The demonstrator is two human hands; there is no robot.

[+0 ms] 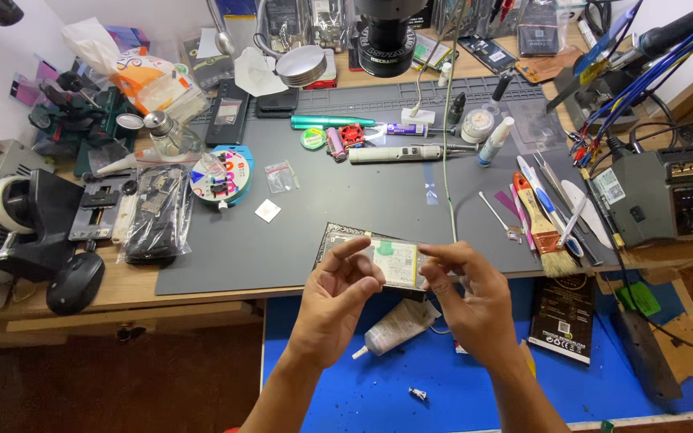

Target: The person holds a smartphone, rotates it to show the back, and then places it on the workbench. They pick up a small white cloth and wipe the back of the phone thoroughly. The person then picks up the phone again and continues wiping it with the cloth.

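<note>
1. The left hand (338, 293) is raised over the front edge of the bench (202, 293), thumb and fingers pinched on the left end of a small flat pale part (395, 261) with a greenish face.
2. The right hand (467, 301) pinches the right end of the same part, fingers curled in close, so both hands share the hold.
3. The pale part sits between the two hands, just above the near edge of the grey work mat (346, 200), partly covering a dark flat board (334, 236) lying on the mat beneath it.
4. Below the hands, on the blue surface (346, 385), lies a white squeeze tube (399, 325), with a tiny dark-and-white piece (418, 393) nearer the camera.
5. To the right of the hands, a brush (541, 228) with an orange handle rests among thin tools at the mat's edge.
6. Further back on the mat lie a teal pen-shaped tool (326, 122) and a white cylindrical tool (399, 153).
7. At left stands a black mouse (75, 282) on the wooden bench.
</note>
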